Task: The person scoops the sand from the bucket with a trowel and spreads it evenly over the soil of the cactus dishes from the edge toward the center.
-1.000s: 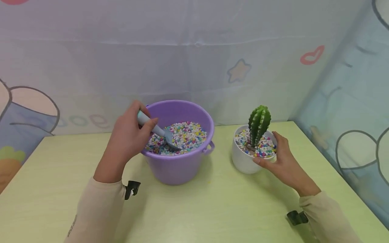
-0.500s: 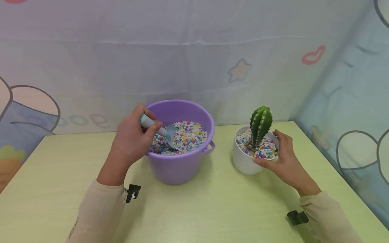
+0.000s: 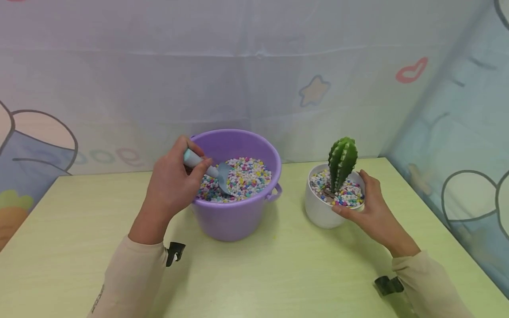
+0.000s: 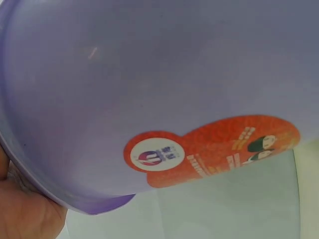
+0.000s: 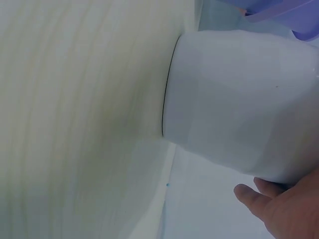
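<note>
You're scooping, it seems: left hand (image 3: 172, 182) pinching the scoop (image 3: 214, 171) in the bucket (image 3: 230, 223) by the back edge of the surface (image 3: 254, 278), right hand (image 3: 374, 216) gripping the pot (image 3: 320, 213) nearer the back-right corner. Lift level next.

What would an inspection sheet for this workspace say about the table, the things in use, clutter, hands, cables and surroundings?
Surface: pale yellow-green table, under the bucket and pot.
Job's things: purple bucket holding small multicoloured pebbles; scoop with its blade among them; white pot with a green cactus and similar pebbles.
Clutter: one small yellow speck on the table, near the bucket.
Hands: left hand holds the scoop's handle; right hand grips the pot at its rim.
Cables: nothing seen.
Surroundings: printed backdrop behind the table, with star and heart-like shapes.
</note>
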{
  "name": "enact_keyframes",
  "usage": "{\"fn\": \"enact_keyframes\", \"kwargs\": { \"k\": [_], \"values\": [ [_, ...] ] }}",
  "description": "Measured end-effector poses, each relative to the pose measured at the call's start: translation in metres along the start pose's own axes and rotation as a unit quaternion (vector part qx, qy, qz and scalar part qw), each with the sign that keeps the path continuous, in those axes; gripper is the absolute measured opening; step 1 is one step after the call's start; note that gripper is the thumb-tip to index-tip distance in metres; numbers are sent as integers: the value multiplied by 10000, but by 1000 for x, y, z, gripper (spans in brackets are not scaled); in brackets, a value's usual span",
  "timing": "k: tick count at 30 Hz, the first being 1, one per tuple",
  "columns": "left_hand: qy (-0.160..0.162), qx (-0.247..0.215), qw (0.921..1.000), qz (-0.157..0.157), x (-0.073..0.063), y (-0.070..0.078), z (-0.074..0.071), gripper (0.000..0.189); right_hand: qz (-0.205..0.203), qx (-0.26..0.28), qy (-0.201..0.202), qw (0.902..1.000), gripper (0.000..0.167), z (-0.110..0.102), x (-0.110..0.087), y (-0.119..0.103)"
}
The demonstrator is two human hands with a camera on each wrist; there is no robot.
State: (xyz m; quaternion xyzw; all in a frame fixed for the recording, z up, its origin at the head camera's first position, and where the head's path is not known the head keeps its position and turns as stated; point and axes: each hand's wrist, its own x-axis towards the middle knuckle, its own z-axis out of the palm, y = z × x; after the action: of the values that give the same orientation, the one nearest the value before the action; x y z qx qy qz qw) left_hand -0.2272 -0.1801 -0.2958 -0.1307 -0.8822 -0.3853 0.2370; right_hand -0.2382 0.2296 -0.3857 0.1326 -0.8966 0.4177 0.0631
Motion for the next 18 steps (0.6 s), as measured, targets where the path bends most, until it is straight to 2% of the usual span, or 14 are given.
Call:
{"fn": "enact_keyframes", "kwargs": {
  "k": [8, 18],
  "values": [
    [-17, -35, 10000, 8, 0, 1, 1, 18, -141, -160, 32, 9998, 113, -1, 0, 1],
    [-16, 10, 10000, 86, -1, -1, 0, 19, -246, -8, 81, 9997, 106, 1, 2, 0]
  ]
}}
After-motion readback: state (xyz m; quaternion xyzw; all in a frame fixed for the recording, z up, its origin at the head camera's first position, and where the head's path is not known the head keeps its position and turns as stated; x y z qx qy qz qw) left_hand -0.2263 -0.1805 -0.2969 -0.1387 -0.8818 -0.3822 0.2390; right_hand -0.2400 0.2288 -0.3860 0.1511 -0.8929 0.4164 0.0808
